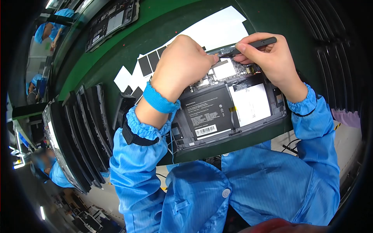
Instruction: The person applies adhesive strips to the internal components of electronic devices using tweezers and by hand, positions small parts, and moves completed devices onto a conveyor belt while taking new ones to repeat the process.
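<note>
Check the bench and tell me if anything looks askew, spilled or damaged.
Only the white sheets look a bit untidy, spread at uneven angles beyond the open device. I see no spill or damage.

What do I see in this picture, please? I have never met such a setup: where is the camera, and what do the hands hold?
There is no machine arm here. A person wears the camera on the head, so you look down at their own two bare hands, with blue sleeves below.

On the green work surface lies an opened electronic device, showing a labelled battery and a circuit board. Behind it is white sheet material.

The right hand holds a slim black tool, probably tweezers, pointing toward the board. The left hand, with a blue wristband, has its fingertips close to the tool's tip; whether it holds anything is hidden.
</note>
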Available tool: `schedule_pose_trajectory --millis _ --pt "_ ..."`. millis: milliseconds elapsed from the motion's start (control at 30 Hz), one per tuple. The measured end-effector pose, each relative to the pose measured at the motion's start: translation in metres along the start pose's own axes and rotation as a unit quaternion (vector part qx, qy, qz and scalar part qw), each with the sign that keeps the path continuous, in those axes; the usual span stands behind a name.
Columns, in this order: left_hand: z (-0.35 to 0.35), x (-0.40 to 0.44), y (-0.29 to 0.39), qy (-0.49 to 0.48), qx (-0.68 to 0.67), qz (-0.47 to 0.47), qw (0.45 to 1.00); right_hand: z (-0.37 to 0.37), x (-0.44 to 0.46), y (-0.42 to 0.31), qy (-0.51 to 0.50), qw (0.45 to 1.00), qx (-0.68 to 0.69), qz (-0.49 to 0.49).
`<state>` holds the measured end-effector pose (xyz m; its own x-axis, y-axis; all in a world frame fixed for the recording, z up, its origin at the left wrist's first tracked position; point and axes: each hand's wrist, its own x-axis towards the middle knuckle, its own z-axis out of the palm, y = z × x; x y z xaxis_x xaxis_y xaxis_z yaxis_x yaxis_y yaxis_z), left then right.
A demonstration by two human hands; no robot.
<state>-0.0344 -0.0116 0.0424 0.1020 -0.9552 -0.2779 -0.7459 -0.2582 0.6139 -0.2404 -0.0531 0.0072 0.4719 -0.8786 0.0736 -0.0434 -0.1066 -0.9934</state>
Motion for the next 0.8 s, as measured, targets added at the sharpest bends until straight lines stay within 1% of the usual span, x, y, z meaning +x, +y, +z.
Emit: schedule_pose_trajectory --millis 100,200,300,400,500,600,700,733,800 --pt "-0.005 0.003 0.003 -0.035 0.021 -0.012 0.999 0.001 0.000 -0.001 -0.003 1.000 0.004 0.000" --pt "-0.008 0.002 0.006 -0.065 -0.017 -0.033 0.997 0.000 0.001 0.000 -0.004 1.000 0.002 0.000" --pt "-0.008 0.001 0.009 -0.062 -0.006 -0.032 0.998 0.000 0.000 -0.001 -0.005 1.000 0.004 -0.001" --pt "-0.009 0.001 0.013 -0.057 0.036 -0.038 0.997 0.000 0.001 0.001 -0.003 1.000 -0.005 -0.006" --pt "-0.014 0.005 0.009 -0.108 0.032 -0.061 0.992 0.000 0.001 0.001 -0.008 1.000 0.002 -0.006" --pt "-0.009 0.005 0.001 -0.101 0.047 -0.037 0.993 0.004 -0.003 0.003 0.032 0.999 -0.004 -0.035" --pt "-0.002 0.003 -0.003 -0.065 0.045 -0.028 0.996 0.002 0.002 0.000 0.056 0.998 0.023 -0.037" --pt "0.000 0.000 -0.005 -0.056 0.013 -0.017 0.998 0.002 0.002 -0.001 0.051 0.998 0.028 -0.028" --pt "-0.004 -0.017 -0.015 -0.018 -0.086 0.066 0.994 0.001 0.004 0.000 0.049 0.997 0.058 -0.027"
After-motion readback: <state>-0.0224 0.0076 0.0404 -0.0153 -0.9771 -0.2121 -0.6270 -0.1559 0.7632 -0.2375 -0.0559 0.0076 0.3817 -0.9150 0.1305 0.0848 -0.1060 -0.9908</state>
